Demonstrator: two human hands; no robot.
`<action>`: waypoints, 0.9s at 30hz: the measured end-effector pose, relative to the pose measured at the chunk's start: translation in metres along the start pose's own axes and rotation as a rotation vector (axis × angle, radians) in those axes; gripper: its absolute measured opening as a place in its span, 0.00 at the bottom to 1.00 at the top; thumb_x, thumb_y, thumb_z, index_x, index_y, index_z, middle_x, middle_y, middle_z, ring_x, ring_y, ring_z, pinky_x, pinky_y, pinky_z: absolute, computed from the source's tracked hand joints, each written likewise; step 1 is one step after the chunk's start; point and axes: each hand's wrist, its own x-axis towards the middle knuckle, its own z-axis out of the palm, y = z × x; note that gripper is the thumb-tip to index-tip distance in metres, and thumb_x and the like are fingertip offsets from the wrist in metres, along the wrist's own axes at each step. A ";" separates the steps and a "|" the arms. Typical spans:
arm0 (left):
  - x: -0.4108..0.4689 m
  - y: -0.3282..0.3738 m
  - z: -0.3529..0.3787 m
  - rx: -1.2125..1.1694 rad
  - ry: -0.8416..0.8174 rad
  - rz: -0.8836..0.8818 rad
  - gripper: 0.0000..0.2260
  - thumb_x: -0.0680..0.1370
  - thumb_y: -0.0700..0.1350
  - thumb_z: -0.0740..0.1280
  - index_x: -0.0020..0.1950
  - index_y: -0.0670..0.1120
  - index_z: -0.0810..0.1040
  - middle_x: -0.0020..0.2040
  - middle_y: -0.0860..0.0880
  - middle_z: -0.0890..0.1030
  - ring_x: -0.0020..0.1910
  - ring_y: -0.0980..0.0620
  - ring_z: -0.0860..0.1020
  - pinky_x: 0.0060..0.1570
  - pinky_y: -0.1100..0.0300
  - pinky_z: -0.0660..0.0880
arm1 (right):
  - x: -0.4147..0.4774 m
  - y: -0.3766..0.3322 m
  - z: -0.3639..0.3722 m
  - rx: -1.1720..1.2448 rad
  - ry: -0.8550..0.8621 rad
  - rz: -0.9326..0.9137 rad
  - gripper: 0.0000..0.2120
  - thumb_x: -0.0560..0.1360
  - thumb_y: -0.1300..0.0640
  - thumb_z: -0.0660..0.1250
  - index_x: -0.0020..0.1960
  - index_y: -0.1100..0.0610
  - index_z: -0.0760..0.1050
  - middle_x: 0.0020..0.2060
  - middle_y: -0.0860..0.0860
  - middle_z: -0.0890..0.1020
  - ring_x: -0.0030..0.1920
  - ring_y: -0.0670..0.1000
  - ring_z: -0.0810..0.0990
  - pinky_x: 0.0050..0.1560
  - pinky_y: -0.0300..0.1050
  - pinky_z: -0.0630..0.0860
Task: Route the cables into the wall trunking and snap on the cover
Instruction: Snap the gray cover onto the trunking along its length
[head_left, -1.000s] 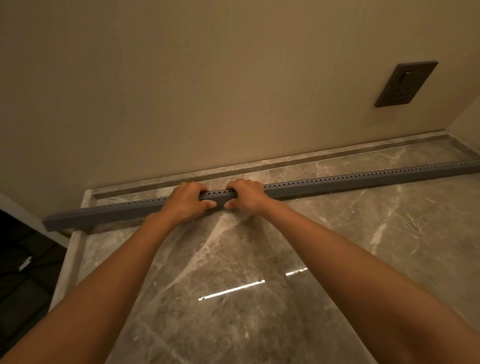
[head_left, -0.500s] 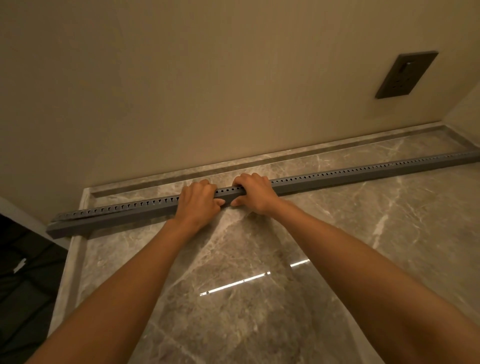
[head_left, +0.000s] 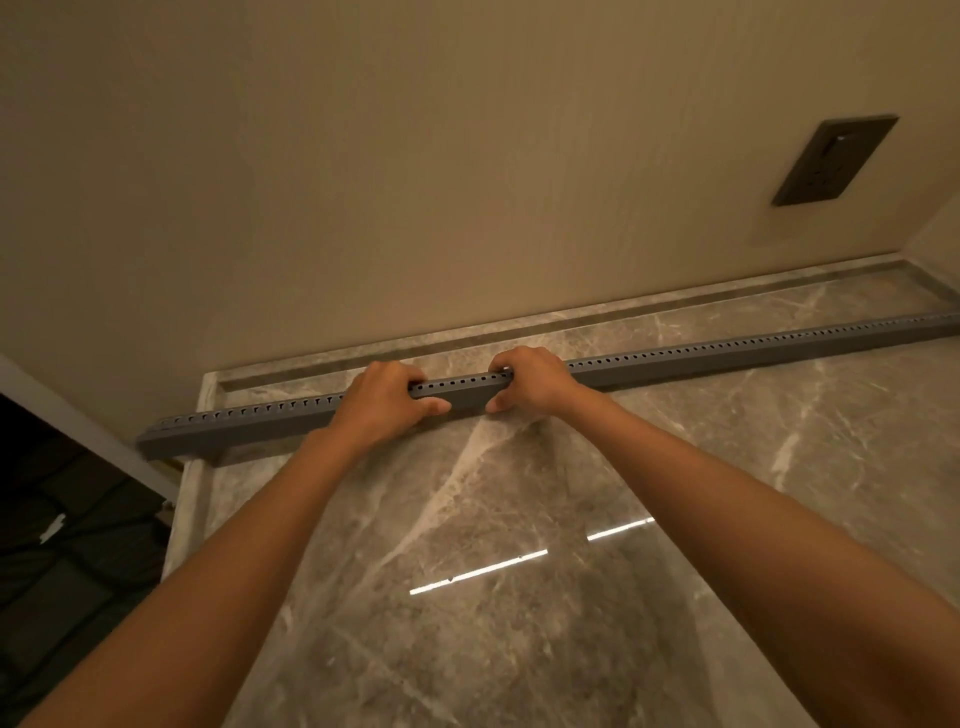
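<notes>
A long grey slotted trunking (head_left: 727, 353) lies across the marble top, from the left edge to the right border of the view. My left hand (head_left: 387, 402) and my right hand (head_left: 530, 379) both grip it near its middle, fingers curled over the top and thumbs on the front face. A short stretch of trunking shows between the two hands. No cables are visible; the inside of the trunking is hidden.
The marble top (head_left: 519, 571) has a raised rim along the beige wall (head_left: 415, 182). A dark socket plate (head_left: 836, 158) sits on the wall at the right. Left of the top lies a dark floor (head_left: 62, 545). The trunking's left end overhangs the edge.
My hands have moved apart along the trunking, the left hand sliding a little left and the right hand a little right. The view has shifted slightly.
</notes>
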 end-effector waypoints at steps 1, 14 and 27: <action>-0.003 -0.007 -0.004 0.003 -0.001 -0.011 0.12 0.72 0.52 0.72 0.49 0.44 0.83 0.37 0.49 0.77 0.40 0.50 0.74 0.37 0.60 0.65 | 0.000 -0.005 0.001 -0.006 0.001 0.007 0.19 0.71 0.52 0.72 0.60 0.56 0.77 0.58 0.55 0.81 0.61 0.57 0.76 0.62 0.49 0.69; -0.014 -0.041 -0.017 0.180 -0.017 0.046 0.11 0.76 0.49 0.67 0.54 0.44 0.80 0.49 0.43 0.81 0.51 0.42 0.77 0.43 0.56 0.68 | 0.003 -0.058 0.032 0.058 0.063 -0.138 0.16 0.71 0.52 0.72 0.56 0.58 0.78 0.53 0.56 0.83 0.55 0.57 0.78 0.56 0.48 0.70; -0.019 -0.038 -0.012 0.266 0.053 0.084 0.13 0.77 0.49 0.66 0.54 0.41 0.80 0.52 0.43 0.81 0.51 0.43 0.78 0.48 0.53 0.73 | 0.004 -0.059 0.035 0.012 0.063 -0.168 0.14 0.71 0.54 0.72 0.54 0.60 0.78 0.51 0.57 0.82 0.54 0.57 0.77 0.54 0.47 0.71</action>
